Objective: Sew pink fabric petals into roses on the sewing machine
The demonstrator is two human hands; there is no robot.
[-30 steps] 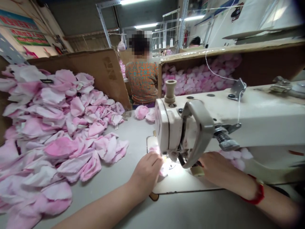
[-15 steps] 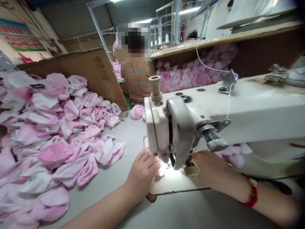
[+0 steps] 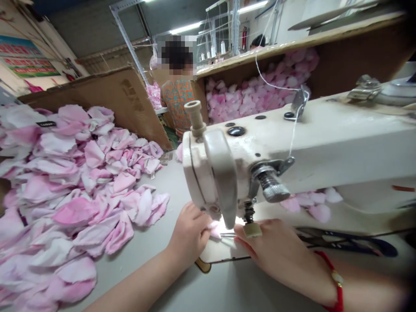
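Pink cloth lies at the left end of the sewing machine, pinched between closed fingers of the left hand. Right hand sits just right, fingers curled; cannot tell if they grip anything. Fabric pile spreads left.

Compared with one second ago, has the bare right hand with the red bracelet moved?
Yes. Judged against the white sewing machine, the right hand has moved left, bringing its fingertips closer to the bare left hand.
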